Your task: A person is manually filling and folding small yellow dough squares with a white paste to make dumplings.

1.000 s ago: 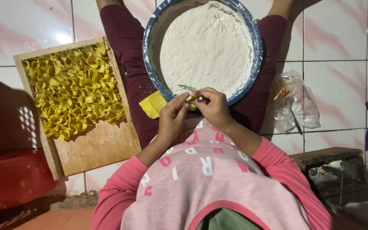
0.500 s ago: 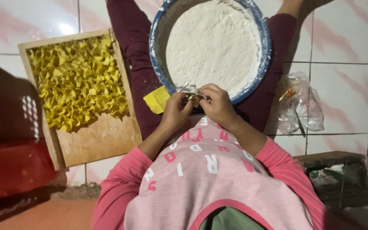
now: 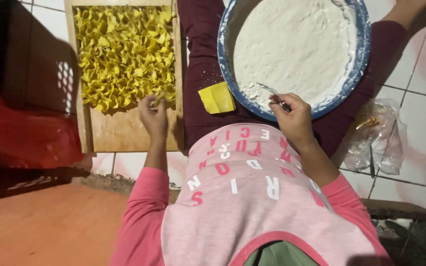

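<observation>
A small folded yellow dough piece [image 3: 159, 98] sits pinched in your left hand [image 3: 154, 114] fingers, over the wooden board [image 3: 124, 130] at the edge of the heap of folded yellow pieces [image 3: 124, 54]. Your right hand [image 3: 294, 118] fingers grip a thin metal utensil [image 3: 271, 90] over the blue-rimmed round bowl of white filling [image 3: 292, 49]. A flat yellow square wrapper [image 3: 216, 97] lies on your lap between them.

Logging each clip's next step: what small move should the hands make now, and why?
Probably the left hand lets go of the folded yellow piece onto the wooden tray. It is pinched at the near edge of the pile of folded pieces, over bare board. The right hand holds a small utensil at the rim of the blue bowl of white filling.
</observation>
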